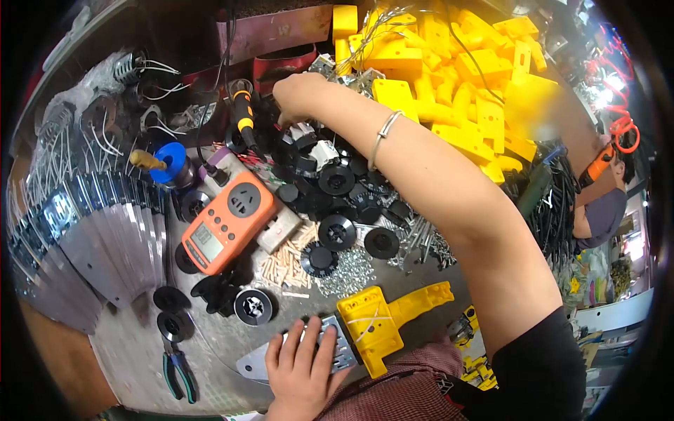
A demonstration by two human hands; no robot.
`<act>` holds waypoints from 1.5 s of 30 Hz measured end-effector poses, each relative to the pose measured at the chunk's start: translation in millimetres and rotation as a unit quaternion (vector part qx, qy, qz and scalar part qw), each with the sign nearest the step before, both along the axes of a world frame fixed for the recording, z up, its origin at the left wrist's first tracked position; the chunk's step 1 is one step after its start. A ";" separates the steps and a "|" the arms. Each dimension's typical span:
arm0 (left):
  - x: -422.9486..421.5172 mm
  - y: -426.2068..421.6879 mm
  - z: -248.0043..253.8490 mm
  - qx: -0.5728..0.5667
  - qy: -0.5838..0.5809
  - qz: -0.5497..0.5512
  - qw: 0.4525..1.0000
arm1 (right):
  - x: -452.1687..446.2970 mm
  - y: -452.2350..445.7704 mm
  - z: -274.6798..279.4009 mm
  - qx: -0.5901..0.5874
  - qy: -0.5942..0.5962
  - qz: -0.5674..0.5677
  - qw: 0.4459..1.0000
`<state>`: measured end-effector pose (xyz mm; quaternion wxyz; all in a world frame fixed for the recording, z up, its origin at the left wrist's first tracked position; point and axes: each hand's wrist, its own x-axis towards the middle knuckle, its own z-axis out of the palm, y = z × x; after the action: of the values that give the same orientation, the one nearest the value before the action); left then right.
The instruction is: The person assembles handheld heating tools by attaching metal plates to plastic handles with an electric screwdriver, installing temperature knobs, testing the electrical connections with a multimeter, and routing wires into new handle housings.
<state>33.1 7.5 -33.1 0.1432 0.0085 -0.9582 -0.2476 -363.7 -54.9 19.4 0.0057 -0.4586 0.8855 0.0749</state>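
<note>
My left hand (303, 368) lies with its fingers stretched flat across a pointed, slotted metal plate (256, 361). Against the plate's right end is a yellow plastic housing (368, 326) with a handle, its hollow side up and a white wire across it. My right hand (298, 97) reaches to the back of the bench, beside a pile of black plastic knobs and small white parts (323, 154). Its fingers point down and are mostly hidden, so what they touch cannot be made out. A metal bracelet (382, 137) is on my right forearm.
An orange power meter (228, 221) stands left of centre, below a black and orange screwdriver-like tool (242, 116). Pliers (177, 372) lie front left. Stacked metal plates (105, 245) fan out at left. Yellow housings (463, 77) heap at back right. Another person (607, 210) is at far right.
</note>
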 end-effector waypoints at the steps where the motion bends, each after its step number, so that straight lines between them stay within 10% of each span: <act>1: 0.4 0.1 -2.7 -0.006 0.000 0.000 1.000 | 4.1 -3.9 7.0 0.053 -0.024 -0.010 0.998; 17: -0.4 -1.2 -3.5 0.001 0.005 0.000 1.000 | -30.1 23.5 23.9 -0.104 -0.293 -0.022 0.950; 22: 2.2 -2.0 -5.6 -0.003 0.002 -0.006 1.000 | -16.2 41.7 42.4 -0.267 -0.486 -0.064 0.830; 45: 0.3 -0.3 0.2 -0.034 -0.020 0.010 0.999 | 18.1 35.7 20.6 -0.272 -0.489 -0.032 0.828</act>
<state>33.4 7.2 -32.9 0.1262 0.0181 -0.9686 -0.2136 -345.6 -19.2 40.0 0.3151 -0.3898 0.7654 -0.4036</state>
